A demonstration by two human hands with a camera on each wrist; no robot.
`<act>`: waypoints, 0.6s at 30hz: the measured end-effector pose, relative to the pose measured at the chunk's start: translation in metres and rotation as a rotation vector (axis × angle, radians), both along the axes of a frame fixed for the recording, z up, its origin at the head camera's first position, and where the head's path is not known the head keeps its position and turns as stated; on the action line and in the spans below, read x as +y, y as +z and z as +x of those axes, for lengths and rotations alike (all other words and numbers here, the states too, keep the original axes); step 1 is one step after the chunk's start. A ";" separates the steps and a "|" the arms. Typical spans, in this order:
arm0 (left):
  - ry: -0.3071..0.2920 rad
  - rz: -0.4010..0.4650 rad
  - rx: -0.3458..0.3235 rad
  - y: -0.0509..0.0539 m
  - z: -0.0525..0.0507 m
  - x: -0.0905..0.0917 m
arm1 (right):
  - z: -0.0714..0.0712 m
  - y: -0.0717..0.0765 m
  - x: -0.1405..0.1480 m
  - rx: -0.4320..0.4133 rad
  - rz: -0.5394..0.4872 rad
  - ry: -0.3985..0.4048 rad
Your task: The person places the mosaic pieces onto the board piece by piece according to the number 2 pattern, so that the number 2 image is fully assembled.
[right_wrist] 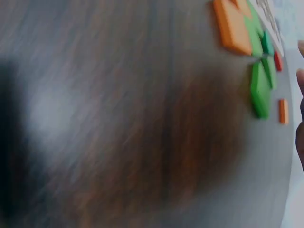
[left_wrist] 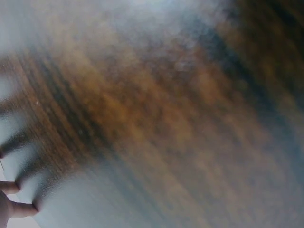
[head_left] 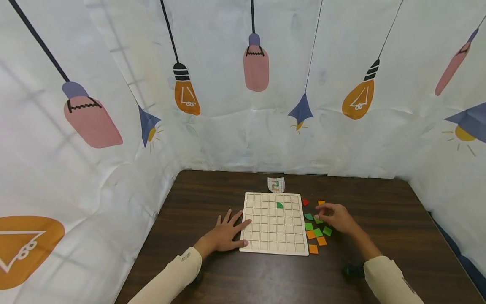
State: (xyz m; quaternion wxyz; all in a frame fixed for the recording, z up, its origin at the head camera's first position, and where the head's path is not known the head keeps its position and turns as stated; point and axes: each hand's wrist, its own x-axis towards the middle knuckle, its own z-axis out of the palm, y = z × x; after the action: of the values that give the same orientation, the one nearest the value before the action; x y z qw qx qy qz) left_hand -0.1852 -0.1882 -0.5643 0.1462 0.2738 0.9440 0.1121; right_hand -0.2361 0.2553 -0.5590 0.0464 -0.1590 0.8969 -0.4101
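A pale square grid board (head_left: pixel 273 249) lies on the dark wooden table, with one dark green quarter-round tile (head_left: pixel 279 205) in its upper part. My left hand (head_left: pixel 224 234) is spread flat at the board's left side, thumb and a fingertip resting on its edge. To the right of the board, my right hand (head_left: pixel 337 217) reaches over the loose tiles. Its thumb and forefinger are apart, close by a light green tile (head_left: pixel 318 221); whether they touch it is unclear. In the right wrist view, fingertips (right_wrist: pixel 300 76) show only at the edge, beyond a green tile (right_wrist: pixel 260 90).
Orange tiles (head_left: pixel 313 249), green tiles (head_left: pixel 327 231), a dark green rounded tile (head_left: pixel 309 216) and a red tile (head_left: pixel 305 202) lie along the board's right side. A small printed pattern card (head_left: pixel 276 185) lies behind the board. A lamp-patterned white cloth (head_left: pixel 235 139) hangs around the table.
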 end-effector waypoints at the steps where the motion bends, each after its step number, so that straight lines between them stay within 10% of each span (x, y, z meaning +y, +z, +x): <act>1: 0.000 0.001 -0.001 0.000 0.000 0.000 | 0.001 -0.001 0.003 0.002 0.014 0.001; 18: -0.002 -0.002 -0.006 -0.002 -0.001 -0.001 | 0.005 -0.024 0.014 0.016 0.127 0.007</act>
State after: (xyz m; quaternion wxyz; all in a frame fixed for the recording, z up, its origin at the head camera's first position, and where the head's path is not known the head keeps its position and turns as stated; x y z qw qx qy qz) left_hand -0.1859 -0.1888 -0.5666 0.1494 0.2745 0.9433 0.1120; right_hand -0.2310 0.2689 -0.5827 0.0508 -0.1622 0.9207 -0.3512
